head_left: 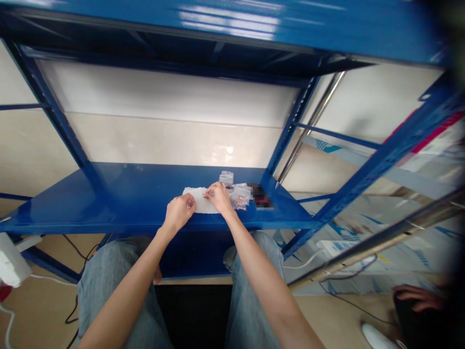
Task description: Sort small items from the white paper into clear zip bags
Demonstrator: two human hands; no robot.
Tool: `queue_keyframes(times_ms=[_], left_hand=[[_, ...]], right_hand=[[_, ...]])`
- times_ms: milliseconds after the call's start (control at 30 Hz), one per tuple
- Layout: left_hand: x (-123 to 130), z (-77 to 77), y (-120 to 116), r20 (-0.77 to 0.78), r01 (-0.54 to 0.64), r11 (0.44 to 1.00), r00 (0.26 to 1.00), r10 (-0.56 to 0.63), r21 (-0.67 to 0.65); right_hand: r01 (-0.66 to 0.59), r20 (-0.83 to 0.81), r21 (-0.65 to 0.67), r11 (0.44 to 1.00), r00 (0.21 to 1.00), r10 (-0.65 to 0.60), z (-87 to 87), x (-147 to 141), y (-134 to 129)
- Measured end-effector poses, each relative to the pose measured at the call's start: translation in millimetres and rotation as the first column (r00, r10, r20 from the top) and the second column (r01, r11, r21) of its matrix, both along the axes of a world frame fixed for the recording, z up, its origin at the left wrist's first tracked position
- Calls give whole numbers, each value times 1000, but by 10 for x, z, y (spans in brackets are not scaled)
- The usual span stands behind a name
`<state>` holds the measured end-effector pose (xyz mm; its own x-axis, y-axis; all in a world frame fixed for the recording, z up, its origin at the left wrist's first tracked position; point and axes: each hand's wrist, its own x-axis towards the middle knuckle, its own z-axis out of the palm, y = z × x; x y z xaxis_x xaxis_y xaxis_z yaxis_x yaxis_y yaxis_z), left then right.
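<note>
On the blue shelf (145,194), my left hand (178,210) is curled closed at the left end of a white sheet (199,206) that looks like tissue or paper. Something small, clear and pinkish shows inside its fingers, too small to name. My right hand (220,195) hovers over or rests on the sheet's right part, and I cannot tell which. Its fingertips pinch a tiny reddish-brown piece (207,195). Beside the right hand lie clear plastic bags (240,198) with small copper-coloured pieces in them. Another small clear bag (226,177) lies just behind that hand.
A dark object (258,194), partly blurred out, lies right of the bags. Blue uprights (290,121) and an upper shelf (232,24) frame the space. Cables and a white box (12,259) are at lower left. Another person's hand (417,296) shows at lower right.
</note>
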<state>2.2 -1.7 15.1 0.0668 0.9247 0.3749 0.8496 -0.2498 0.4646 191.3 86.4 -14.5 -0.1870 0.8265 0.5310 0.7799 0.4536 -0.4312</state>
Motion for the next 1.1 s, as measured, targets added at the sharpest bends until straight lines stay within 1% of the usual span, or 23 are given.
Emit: queue_keyframes(times_ms=[100,233,400,500,600,700,867,967,1033,1100], left_hand=[[5,-9,9,-3,5,1000,1000,-5,-2],[7,-10,9,-3,-1,1000,1000,1,0],[7,-1,-4,-2,5,1000,1000,-5,-6],[12,4,-5,-3,7,1000,1000,-7,-13],[15,8,-4,-4,2,1000,1000,-2,-23],[10,9,-1,-4,-2,1000,1000,2,-21],[-1,2,8,-11,0,1000,1000,0,-17],[-3,4,9,-9,-5,1000,1000,4,-26],[-4,9,6,-2,-13,999,1000,13,-31],[-5,11,2,15,-16,999,1000,16,-32]], right_hand=[[7,-28,4,1000,1000,-7,55,-14,-40],[5,-71,62,998,998,-1,99,-23,-97],[-23,-43,19,1000,999,24,63,-40,-92],[-5,-28,6,1000,1000,6,31,-50,-54],[11,-54,-8,1000,999,-11,3,-41,-20],[12,-73,-9,1000,997,-13,-23,-15,-12],[-4,-32,-7,1000,999,4,-48,26,-41],[8,-28,-14,1000,1000,-8,-31,35,-53],[17,-70,4,1000,997,-16,7,24,-70],[-16,-171,50,999,985,24,65,-8,-115]])
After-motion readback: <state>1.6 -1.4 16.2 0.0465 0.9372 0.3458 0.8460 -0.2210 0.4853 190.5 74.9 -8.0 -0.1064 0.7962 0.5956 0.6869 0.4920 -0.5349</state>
